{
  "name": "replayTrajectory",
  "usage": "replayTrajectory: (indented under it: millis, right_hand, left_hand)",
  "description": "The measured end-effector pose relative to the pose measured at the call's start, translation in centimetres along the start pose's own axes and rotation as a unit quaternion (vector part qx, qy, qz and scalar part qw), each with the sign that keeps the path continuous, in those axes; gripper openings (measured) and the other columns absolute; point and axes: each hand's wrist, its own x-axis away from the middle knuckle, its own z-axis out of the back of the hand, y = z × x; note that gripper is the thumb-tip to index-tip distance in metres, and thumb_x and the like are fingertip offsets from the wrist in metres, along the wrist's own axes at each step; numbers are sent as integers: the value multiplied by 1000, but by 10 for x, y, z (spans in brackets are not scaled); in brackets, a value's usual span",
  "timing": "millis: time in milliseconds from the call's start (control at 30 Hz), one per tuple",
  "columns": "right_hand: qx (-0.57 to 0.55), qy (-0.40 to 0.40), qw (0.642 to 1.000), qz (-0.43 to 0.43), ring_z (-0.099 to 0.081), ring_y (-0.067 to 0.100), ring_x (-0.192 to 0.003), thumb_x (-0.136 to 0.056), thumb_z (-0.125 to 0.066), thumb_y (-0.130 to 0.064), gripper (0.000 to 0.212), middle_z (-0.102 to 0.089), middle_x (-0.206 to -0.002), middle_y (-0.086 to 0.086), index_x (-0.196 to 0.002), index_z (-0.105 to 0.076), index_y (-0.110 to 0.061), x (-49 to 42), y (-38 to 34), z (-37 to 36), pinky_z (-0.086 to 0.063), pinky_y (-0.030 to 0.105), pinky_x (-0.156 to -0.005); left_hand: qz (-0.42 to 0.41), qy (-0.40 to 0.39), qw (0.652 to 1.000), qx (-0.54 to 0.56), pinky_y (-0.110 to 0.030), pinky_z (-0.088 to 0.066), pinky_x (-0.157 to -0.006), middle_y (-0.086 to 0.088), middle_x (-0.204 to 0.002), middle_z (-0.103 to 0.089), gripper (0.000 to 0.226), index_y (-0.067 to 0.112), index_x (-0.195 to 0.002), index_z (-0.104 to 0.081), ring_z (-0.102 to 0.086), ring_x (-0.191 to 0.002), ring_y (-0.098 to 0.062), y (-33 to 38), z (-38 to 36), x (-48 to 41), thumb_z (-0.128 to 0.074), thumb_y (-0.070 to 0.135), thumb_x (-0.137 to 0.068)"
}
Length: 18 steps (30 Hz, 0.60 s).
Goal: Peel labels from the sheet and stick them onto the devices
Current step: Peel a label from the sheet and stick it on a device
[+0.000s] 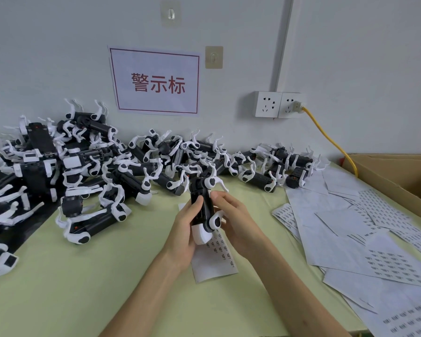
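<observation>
A black device with white clips [204,205] stands nearly upright above the middle of the table. My left hand [184,229] grips its lower left side, thumb on the front face. My right hand [233,215] holds its right side, fingers curled round it and the thumb pressing near the top. Under the hands lies a label sheet [215,259] with a few small printed labels along its right part. Whether a label sits under a thumb is hidden.
A big heap of black-and-white devices [88,161] covers the left and back of the green table [83,276]. Several label sheets and bare backing papers [365,234] lie at the right. A cardboard box [399,173] stands far right; a yellow cable [331,139] runs from the wall socket.
</observation>
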Motion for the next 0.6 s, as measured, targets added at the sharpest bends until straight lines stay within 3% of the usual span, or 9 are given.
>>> replayTrajectory:
  millis: [200, 267, 367, 433, 600]
  right_hand:
    - [-36, -4, 999, -14, -59, 30, -102, -82, -75, -39, 66, -66, -110, 17, -127, -59, 7, 2, -3, 3, -43, 44, -95]
    - [-38, -18, 999, -14, -60, 25, -98, -83, -76, -37, 56, -67, -106, 12, -118, -62, 4, 2, -5, 4, -44, 40, -92]
    - [-42, -51, 998, -21, -62, 16, -87, -87, -77, -33, 28, -67, -98, 3, -99, -61, -14, 1, -6, 7, -46, 30, -80]
    - [-52, -60, 997, -24, -61, 16, -84, -87, -73, -32, 19, -65, -97, 3, -87, -58, -22, 1, -6, 8, -42, 32, -80]
    - [-27, -68, 997, 11, -61, 23, -93, -95, -69, -21, 12, -65, -100, 9, -91, -57, -19, 1, -5, 5, -46, 33, -79]
  left_hand:
    - [-22, -39, 999, -32, -26, -55, -88, -11, -131, -69, 40, 19, -131, -68, -66, -121, -23, -1, -3, 2, -58, 37, -96]
    - [-27, -36, 998, -51, -31, -53, -94, -10, -131, -69, 40, 21, -130, -68, -65, -122, -24, -2, -3, 2, -59, 39, -96]
    - [-35, -23, 996, -74, -45, -47, -106, -9, -130, -70, 47, 22, -130, -68, -64, -124, -27, -2, -3, 2, -67, 45, -89]
    - [-37, -21, 996, -77, -47, -45, -108, -9, -129, -70, 51, 23, -129, -69, -64, -124, -28, -3, -3, 2, -68, 49, -85]
    - [-7, 8, 999, -48, -31, -56, -87, -12, -122, -73, 45, 24, -118, -75, -70, -114, -27, 0, -5, 3, -75, 49, -81]
